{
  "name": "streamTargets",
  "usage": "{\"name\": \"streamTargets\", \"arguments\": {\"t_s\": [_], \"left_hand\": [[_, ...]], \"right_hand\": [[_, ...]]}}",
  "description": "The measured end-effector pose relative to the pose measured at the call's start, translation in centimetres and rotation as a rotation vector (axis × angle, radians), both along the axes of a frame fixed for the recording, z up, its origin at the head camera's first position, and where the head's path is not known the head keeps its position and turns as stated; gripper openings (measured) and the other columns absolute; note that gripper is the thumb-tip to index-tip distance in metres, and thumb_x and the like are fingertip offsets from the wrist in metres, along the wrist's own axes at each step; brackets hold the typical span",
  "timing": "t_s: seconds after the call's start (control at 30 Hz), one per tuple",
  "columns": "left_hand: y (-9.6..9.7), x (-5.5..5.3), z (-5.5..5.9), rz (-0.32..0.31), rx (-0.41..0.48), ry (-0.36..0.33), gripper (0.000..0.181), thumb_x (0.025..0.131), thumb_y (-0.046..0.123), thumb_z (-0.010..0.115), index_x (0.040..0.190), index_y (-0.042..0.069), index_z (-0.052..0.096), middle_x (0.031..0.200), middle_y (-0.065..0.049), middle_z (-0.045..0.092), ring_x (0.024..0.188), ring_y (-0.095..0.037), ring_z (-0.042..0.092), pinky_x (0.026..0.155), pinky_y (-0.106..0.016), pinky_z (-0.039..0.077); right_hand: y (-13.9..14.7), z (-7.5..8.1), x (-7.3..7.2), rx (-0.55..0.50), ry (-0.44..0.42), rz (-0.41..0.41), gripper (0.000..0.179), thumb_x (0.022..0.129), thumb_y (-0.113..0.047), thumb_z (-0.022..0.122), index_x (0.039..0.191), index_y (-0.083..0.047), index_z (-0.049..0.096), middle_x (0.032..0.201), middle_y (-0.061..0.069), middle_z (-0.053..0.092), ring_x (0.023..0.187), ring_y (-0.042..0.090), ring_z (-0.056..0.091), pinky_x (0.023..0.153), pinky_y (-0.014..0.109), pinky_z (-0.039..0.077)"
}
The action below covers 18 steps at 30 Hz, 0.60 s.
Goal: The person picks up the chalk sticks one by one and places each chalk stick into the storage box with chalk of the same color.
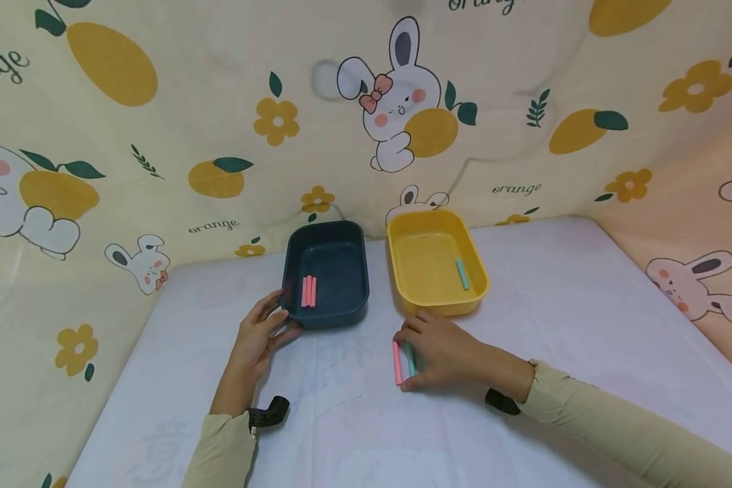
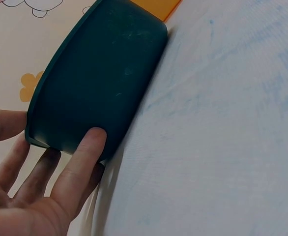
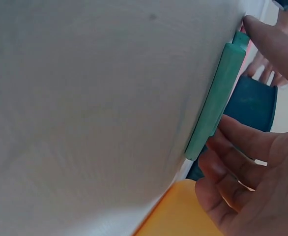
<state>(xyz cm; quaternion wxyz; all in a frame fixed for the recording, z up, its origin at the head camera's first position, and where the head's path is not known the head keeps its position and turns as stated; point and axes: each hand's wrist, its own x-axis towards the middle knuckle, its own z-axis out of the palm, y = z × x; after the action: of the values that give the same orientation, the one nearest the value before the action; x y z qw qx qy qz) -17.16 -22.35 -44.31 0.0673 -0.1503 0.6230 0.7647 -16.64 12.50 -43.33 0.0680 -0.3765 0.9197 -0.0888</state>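
My left hand (image 1: 261, 339) holds the near left corner of a dark blue tray (image 1: 335, 318); its thumb lies on the outer wall in the left wrist view. Pink chalk sticks (image 1: 308, 291) lie side by side inside that tray. In front of the yellow tray (image 1: 439, 308), my right hand (image 1: 448, 349) pinches a pink chalk stick (image 1: 397, 364) lengthwise, thumb at the near end and a finger at the far end. Green chalk sticks (image 3: 217, 98) lie beside it under the palm, partly hidden in the head view. Another green chalk stick (image 1: 461, 274) lies in the yellow tray.
Both trays stand side by side at the back of the white-covered table (image 1: 354, 420), close to a patterned cloth backdrop (image 1: 219, 122). Black wrist devices (image 1: 270, 412) sit at both sleeve cuffs.
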Motion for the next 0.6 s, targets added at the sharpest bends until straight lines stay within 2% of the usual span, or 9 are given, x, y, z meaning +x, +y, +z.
{"name": "streamTargets", "arguments": {"t_s": [0.43,0.6], "left_hand": [[0.00,0.16,0.23,-0.007,0.006,0.001,0.052,0.102,0.007,0.052,0.151,0.022,0.041,0.159,-0.002,0.035,0.121,-0.021,0.058,0.093,-0.035,0.058],[-0.05,0.25,0.09,-0.011,-0.002,0.003,0.053,0.102,0.007,0.052,0.151,0.022,0.040,0.159,-0.002,0.034,0.123,-0.021,0.056,0.094,-0.035,0.058]], "right_hand": [[-0.31,0.08,0.05,0.020,-0.009,-0.007,0.074,0.074,-0.070,0.073,0.128,-0.021,0.061,0.124,-0.003,0.056,0.118,0.018,0.045,0.105,0.042,0.047],[-0.33,-0.06,0.08,-0.005,0.006,0.003,0.073,0.074,-0.068,0.074,0.127,-0.020,0.061,0.123,-0.004,0.056,0.117,0.017,0.046,0.104,0.040,0.047]]}}
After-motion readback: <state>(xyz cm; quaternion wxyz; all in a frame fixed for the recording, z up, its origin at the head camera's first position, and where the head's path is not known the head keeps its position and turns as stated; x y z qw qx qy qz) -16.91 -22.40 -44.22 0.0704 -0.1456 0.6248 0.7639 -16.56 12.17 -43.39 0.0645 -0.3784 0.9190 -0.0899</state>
